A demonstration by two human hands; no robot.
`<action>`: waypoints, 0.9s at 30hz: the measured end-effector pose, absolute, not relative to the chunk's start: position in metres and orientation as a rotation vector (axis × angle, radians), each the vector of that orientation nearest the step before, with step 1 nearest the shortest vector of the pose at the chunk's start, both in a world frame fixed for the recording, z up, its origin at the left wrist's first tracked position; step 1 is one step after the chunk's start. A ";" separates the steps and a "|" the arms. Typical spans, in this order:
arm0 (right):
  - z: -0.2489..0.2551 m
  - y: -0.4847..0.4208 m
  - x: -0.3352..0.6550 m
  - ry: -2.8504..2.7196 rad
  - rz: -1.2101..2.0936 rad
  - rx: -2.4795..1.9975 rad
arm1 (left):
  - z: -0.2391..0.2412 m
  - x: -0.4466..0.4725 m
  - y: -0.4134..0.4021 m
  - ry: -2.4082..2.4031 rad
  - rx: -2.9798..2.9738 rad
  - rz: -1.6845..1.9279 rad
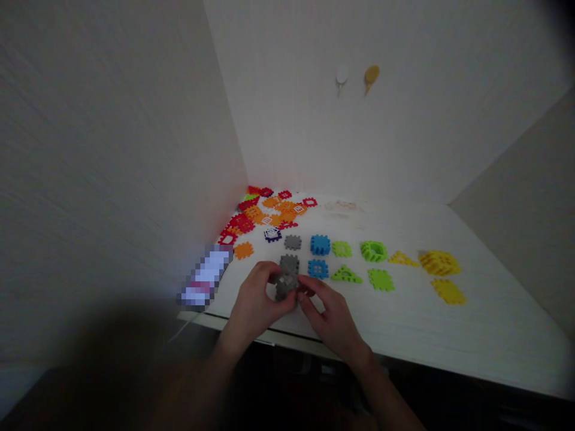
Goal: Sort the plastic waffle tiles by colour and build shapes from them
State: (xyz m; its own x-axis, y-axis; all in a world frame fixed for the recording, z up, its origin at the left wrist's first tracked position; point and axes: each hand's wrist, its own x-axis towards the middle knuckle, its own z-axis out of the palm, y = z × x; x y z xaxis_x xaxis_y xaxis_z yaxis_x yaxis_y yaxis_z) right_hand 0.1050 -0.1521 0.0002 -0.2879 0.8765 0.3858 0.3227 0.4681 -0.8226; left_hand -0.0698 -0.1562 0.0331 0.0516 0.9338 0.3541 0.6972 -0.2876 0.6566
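Near the table's front edge, my left hand point(260, 297) is closed on a grey interlocking tile point(286, 285), thumb at its lower edge and fingers at its upper left. From the other side, my right hand point(327, 308) pinches at the right edge of the same piece with thumb and index finger. Just behind it lies another grey tile point(290, 263), partly covered by the held one, and farther back a third grey tile point(293, 242). To the right are a flat blue tile point(318, 269) and a stack of blue tiles point(320, 245).
Green tiles point(381, 279), a green triangle point(346, 275) and yellow tiles point(440, 263) lie to the right. A heap of red and orange tiles point(269, 211) fills the back left corner. A lit phone point(207, 276) with a cable rests by the left wall; hooks point(372, 75) hang on the back wall.
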 end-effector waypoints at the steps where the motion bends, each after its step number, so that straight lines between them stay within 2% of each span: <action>1: -0.002 -0.152 0.105 -1.807 0.811 -1.011 | 0.031 -0.068 -0.159 1.630 2.030 1.084; 8: -0.016 -0.147 0.113 -1.596 1.009 -1.034 | 0.025 -0.079 -0.171 1.348 1.981 1.014; 15: -0.014 -0.150 0.114 -1.722 1.106 -0.904 | 0.028 -0.097 -0.172 1.218 1.909 0.921; 19: -0.013 -0.153 0.114 -1.912 0.998 -0.959 | 0.022 -0.104 -0.170 1.245 1.946 0.899; 27: -0.032 -0.150 0.114 -2.104 0.580 -1.014 | 0.007 -0.114 -0.156 1.215 2.133 0.836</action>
State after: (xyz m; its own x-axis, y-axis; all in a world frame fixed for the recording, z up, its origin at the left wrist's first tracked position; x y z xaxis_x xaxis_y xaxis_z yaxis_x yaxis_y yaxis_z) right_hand 0.1141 -0.1499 -0.0322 -0.4323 0.8035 0.4093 0.4801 0.5894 -0.6497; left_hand -0.1140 -0.1559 0.0073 0.4009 0.8821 0.2472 0.5462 -0.4468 0.7086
